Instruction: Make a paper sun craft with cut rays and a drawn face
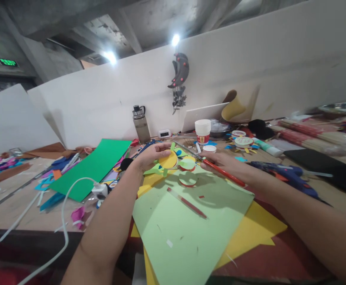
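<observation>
My left hand [149,155] is closed on a yellow round foam piece [168,160] with light green leaf shapes [156,170] attached, held just above the table. My right hand [220,160] grips scissors with red handles [220,170]; their metal blades [187,149] point left toward the yellow piece. Below the hands lies a light green foam sheet [187,229] on top of yellow sheets [259,229]. On the green sheet rest a red pencil [186,202] and two small round green pieces with red rims [187,179].
A dark green sheet [92,168] lies at left beside a white cable and plug [100,190]. Behind stand a water bottle [141,126], stacked white cups [202,130], and a blue glue gun [288,176] at right. Foam scraps [51,180] litter the table; white boards wall it.
</observation>
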`<state>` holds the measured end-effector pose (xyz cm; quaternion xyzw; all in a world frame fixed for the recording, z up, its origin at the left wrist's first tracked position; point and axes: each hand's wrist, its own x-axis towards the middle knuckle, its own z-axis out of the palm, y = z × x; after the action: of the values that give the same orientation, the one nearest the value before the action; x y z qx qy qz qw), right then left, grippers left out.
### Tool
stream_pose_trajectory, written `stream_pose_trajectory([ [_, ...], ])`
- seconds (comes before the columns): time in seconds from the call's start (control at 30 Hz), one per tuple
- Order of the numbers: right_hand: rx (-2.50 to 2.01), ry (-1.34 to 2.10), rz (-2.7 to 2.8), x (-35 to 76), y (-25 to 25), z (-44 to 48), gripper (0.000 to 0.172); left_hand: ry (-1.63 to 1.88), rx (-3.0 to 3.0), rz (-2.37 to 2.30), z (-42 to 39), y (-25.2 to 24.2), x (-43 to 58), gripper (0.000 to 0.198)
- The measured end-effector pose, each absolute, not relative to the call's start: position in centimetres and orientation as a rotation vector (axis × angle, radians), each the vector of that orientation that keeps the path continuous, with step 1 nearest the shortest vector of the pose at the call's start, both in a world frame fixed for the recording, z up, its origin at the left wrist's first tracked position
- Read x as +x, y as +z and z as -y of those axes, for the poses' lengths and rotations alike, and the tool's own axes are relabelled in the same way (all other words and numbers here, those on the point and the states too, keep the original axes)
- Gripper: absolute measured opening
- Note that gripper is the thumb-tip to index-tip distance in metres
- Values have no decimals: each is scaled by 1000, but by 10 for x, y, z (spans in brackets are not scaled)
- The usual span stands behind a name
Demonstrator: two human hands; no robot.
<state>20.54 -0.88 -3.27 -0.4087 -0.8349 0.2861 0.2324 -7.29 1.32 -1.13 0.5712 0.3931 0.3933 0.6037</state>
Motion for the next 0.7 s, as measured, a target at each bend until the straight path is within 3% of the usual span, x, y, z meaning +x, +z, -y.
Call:
stream_pose_trajectory([
  [0.43,-1074,945,2169,203,-50,-1,46,917,1387,-924,-17,-17,-71,51],
  [0.7,-1055,933,2142,201,-53,-4,43,906,1404,-897,-18,-18,-72,51],
])
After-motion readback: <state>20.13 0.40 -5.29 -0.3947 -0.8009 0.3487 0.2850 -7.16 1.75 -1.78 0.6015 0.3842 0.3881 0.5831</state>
